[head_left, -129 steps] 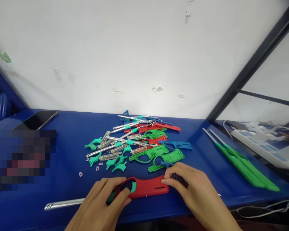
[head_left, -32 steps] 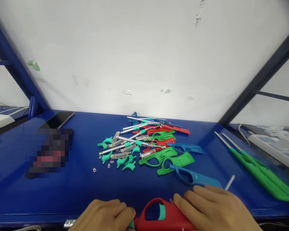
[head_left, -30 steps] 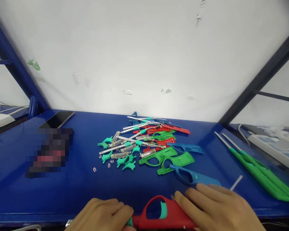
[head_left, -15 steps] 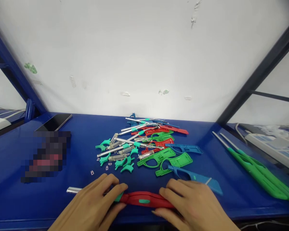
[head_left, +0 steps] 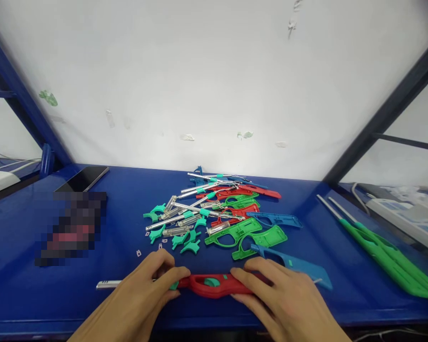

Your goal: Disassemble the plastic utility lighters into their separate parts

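Near the front edge of the blue table, both hands grip a red long-nosed gas lighter [head_left: 219, 286] lying crosswise. My left hand [head_left: 148, 287] is closed around its neck, and the metal tube [head_left: 108, 284] sticks out to the left of that hand. My right hand [head_left: 274, 292] pinches the red handle, whose far end is hidden under the fingers. A teal trigger shows inside the guard loop. Just beyond my right hand lies a blue handle shell [head_left: 301, 274]. Green handle shells [head_left: 262, 242] and teal triggers [head_left: 190, 246] lie farther back.
Metal tubes with wires [head_left: 166, 222], clear fuel tanks [head_left: 176, 231] and more shells are heaped mid-table. Two green lighters [head_left: 381, 254] lie at the right. A phone [head_left: 83, 179] and a pixelated item [head_left: 73, 228] are at the left. A white wall [head_left: 214, 85] rises behind.
The red lighter has been rolled between my hands, so its guard opening and teal trigger now face me. Both hands still hold it in nearly the same place.
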Demonstrator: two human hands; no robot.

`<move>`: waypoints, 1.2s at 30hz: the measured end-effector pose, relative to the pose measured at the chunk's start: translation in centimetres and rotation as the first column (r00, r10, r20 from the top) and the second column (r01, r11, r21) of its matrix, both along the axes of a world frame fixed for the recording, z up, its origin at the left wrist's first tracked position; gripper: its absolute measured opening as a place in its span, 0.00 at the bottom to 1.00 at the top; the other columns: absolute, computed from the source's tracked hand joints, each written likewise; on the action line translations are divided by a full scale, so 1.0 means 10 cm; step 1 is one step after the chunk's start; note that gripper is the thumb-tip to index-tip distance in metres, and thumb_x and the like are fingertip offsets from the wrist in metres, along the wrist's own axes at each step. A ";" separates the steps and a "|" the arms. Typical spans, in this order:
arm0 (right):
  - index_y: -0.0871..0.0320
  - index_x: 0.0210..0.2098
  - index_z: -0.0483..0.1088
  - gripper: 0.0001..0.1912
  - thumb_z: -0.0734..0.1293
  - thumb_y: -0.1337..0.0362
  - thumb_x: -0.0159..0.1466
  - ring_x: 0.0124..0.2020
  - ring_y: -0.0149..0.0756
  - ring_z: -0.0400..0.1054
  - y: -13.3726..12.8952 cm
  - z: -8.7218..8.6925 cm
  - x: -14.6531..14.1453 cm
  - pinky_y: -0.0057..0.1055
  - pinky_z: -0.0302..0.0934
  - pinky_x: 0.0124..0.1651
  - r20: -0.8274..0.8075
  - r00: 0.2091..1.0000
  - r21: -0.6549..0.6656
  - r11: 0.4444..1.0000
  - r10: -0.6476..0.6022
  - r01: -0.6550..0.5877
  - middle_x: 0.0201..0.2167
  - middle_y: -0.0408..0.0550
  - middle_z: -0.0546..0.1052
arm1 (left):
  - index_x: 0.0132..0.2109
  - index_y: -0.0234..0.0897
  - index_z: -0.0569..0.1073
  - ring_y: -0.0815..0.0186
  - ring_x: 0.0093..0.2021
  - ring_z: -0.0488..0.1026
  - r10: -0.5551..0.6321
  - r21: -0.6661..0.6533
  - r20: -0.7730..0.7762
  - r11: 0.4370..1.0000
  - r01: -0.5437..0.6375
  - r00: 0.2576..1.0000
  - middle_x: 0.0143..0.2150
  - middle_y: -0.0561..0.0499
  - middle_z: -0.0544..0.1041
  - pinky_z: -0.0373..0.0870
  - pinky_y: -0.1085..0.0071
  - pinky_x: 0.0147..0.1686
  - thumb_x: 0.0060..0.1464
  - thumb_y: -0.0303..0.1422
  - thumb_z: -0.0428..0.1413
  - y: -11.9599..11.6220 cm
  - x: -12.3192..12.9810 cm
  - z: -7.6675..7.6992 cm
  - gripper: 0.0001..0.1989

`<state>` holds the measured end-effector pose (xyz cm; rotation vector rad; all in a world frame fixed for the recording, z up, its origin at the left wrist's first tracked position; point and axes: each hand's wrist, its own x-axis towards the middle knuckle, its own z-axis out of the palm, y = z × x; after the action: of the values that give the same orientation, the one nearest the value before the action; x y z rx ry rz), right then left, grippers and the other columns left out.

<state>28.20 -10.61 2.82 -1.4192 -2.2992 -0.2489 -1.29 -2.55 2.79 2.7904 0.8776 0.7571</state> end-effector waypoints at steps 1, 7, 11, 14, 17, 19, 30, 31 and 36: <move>0.50 0.56 0.76 0.20 0.54 0.54 0.82 0.33 0.38 0.80 0.00 0.00 0.00 0.31 0.69 0.28 -0.008 1.000 0.007 1.000 -0.004 0.004 0.41 0.46 0.82 | 0.61 0.48 0.76 0.73 0.41 0.82 0.020 0.012 -0.013 1.000 -0.020 1.000 0.47 0.55 0.78 0.78 0.82 0.44 0.72 0.23 0.46 -0.01 -0.01 -0.01 0.21; 0.51 0.53 0.80 0.23 0.55 0.54 0.82 0.29 0.34 0.81 -0.04 -0.04 -0.02 0.27 0.73 0.29 -0.089 0.996 0.116 0.992 -0.032 0.042 0.39 0.48 0.83 | 0.61 0.49 0.76 0.64 0.48 0.82 0.116 0.170 -0.043 0.980 -0.108 0.992 0.51 0.52 0.80 0.81 0.69 0.50 0.70 0.27 0.50 -0.06 -0.06 -0.07 0.19; 0.52 0.51 0.82 0.22 0.57 0.52 0.81 0.30 0.33 0.82 -0.07 -0.08 -0.07 0.25 0.75 0.30 -0.163 0.985 0.159 0.984 -0.055 0.081 0.39 0.49 0.83 | 0.63 0.51 0.75 0.61 0.46 0.82 0.057 0.250 -0.071 0.968 -0.038 0.996 0.53 0.53 0.82 0.81 0.64 0.49 0.68 0.26 0.51 -0.06 0.02 -0.01 0.22; 0.53 0.51 0.83 0.22 0.59 0.51 0.81 0.32 0.33 0.82 -0.08 -0.09 -0.09 0.24 0.76 0.31 -0.203 0.978 0.147 0.987 -0.040 0.071 0.39 0.49 0.84 | 0.64 0.52 0.74 0.64 0.42 0.81 -0.040 0.226 -0.133 0.972 0.070 0.990 0.51 0.55 0.83 0.79 0.69 0.46 0.59 0.18 0.49 -0.04 0.07 0.04 0.32; 0.51 0.51 0.83 0.22 0.58 0.52 0.81 0.30 0.32 0.82 -0.09 -0.08 -0.09 0.24 0.76 0.31 -0.224 0.973 0.121 0.990 -0.049 0.078 0.39 0.49 0.83 | 0.60 0.51 0.76 0.66 0.44 0.80 -0.096 0.236 -0.136 0.963 0.127 0.986 0.51 0.55 0.83 0.76 0.71 0.47 0.55 0.13 0.46 -0.04 0.09 0.07 0.35; 0.51 0.50 0.83 0.21 0.59 0.52 0.81 0.30 0.32 0.81 -0.09 -0.09 -0.08 0.24 0.76 0.31 -0.233 0.971 0.110 0.991 -0.049 0.076 0.39 0.48 0.83 | 0.57 0.49 0.77 0.65 0.44 0.79 -0.117 0.265 -0.146 0.952 0.153 0.982 0.51 0.55 0.83 0.75 0.71 0.48 0.63 0.16 0.47 -0.05 0.10 0.07 0.27; 0.53 0.53 0.80 0.24 0.58 0.46 0.79 0.32 0.36 0.83 -0.12 -0.13 -0.04 0.28 0.78 0.30 -0.195 0.974 0.005 0.993 -0.112 0.116 0.44 0.52 0.82 | 0.60 0.44 0.74 0.60 0.49 0.81 0.000 0.447 -0.290 0.884 0.135 0.957 0.58 0.51 0.82 0.76 0.64 0.52 0.69 0.24 0.47 -0.12 0.09 -0.09 0.19; 0.53 0.52 0.80 0.24 0.58 0.46 0.79 0.32 0.36 0.83 -0.12 -0.12 -0.04 0.28 0.78 0.30 -0.208 0.971 -0.013 0.993 -0.116 0.116 0.44 0.51 0.82 | 0.60 0.44 0.74 0.60 0.48 0.81 0.007 0.464 -0.284 0.876 0.131 0.959 0.57 0.50 0.82 0.77 0.65 0.51 0.68 0.23 0.46 -0.13 0.10 -0.09 0.20; 0.50 0.49 0.77 0.23 0.57 0.44 0.79 0.32 0.37 0.83 -0.09 -0.06 -0.08 0.30 0.77 0.29 -0.242 0.961 -0.061 0.991 -0.133 0.121 0.42 0.46 0.83 | 0.59 0.46 0.72 0.59 0.49 0.83 0.030 0.445 -0.241 0.892 0.083 0.970 0.54 0.50 0.83 0.80 0.64 0.49 0.60 0.18 0.45 -0.15 0.15 -0.09 0.26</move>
<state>27.39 -11.55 2.19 -1.5301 -2.0295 -0.0536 0.19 -4.07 1.91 3.3610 0.7757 0.7020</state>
